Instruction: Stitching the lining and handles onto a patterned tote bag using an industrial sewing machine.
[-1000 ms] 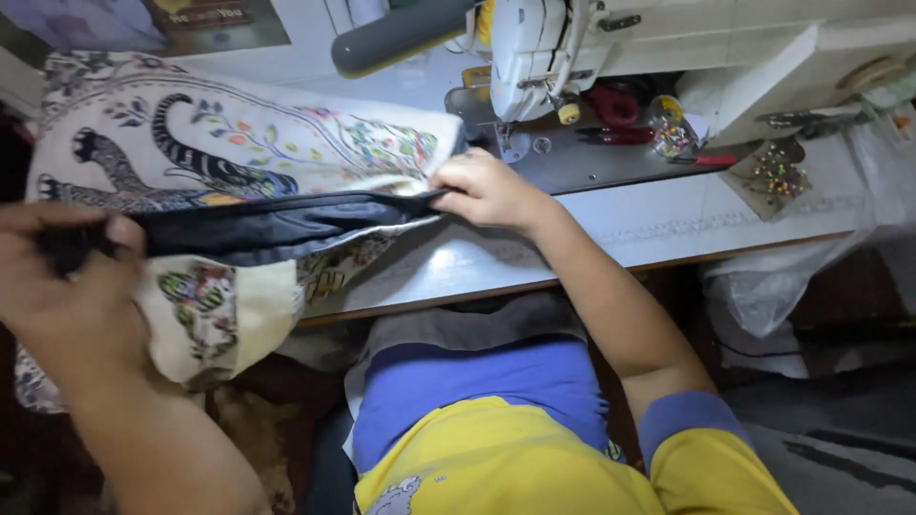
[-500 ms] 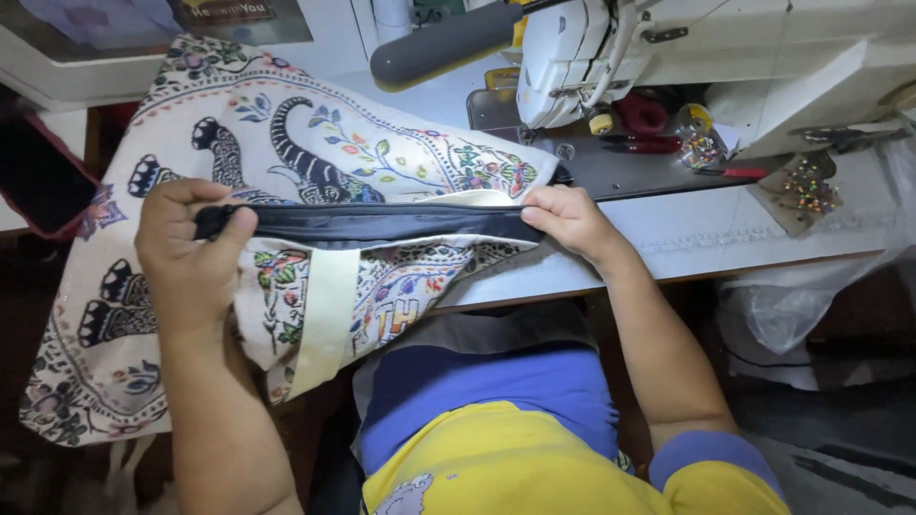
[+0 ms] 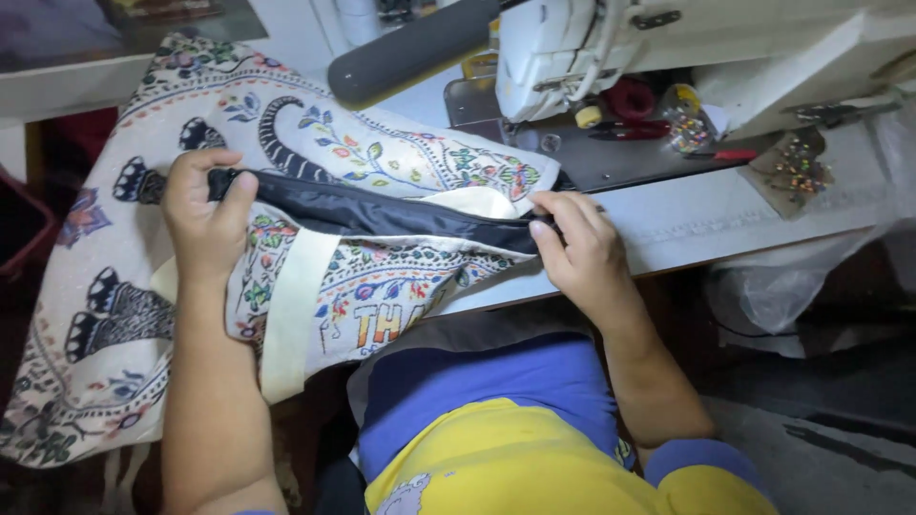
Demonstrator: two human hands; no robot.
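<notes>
Since half a second ago the printed bag (image 3: 315, 238) sits much the same, its black zipper strip (image 3: 372, 212) stretched taut. The left hand (image 3: 205, 224) has its grip pinching the strip's left end; the right hand (image 3: 582, 250) pinches the other end at the worktop (image 3: 725, 224) edge. The bag hangs off that edge over the lap. The sewing machine (image 3: 611, 48) stands just behind, leaving little room there.
</notes>
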